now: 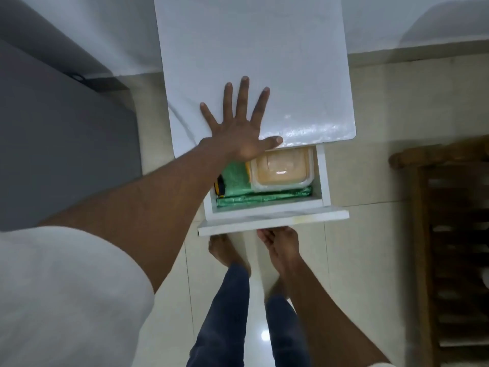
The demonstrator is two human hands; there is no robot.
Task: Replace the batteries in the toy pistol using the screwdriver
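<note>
I am looking straight down at a small white cabinet [254, 62]. My left hand [238, 128] lies flat on its top with the fingers spread and holds nothing. The cabinet's drawer [272, 221] is pulled out towards me. My right hand [277, 241] is at the lower edge of the drawer front, with its fingers curled under it. Inside the drawer, a yellow and black object [219, 187] lies at the left edge, partly hidden by my left forearm. No toy pistol, battery or clearly recognisable screwdriver is visible.
The drawer also holds a clear plastic box with an orange lid [281, 169] lying on green foil packets [262, 197]. A grey bed [53, 141] stands at the left and a dark wooden rack [455, 247] at the right. My bare foot [225, 252] rests on the tiled floor.
</note>
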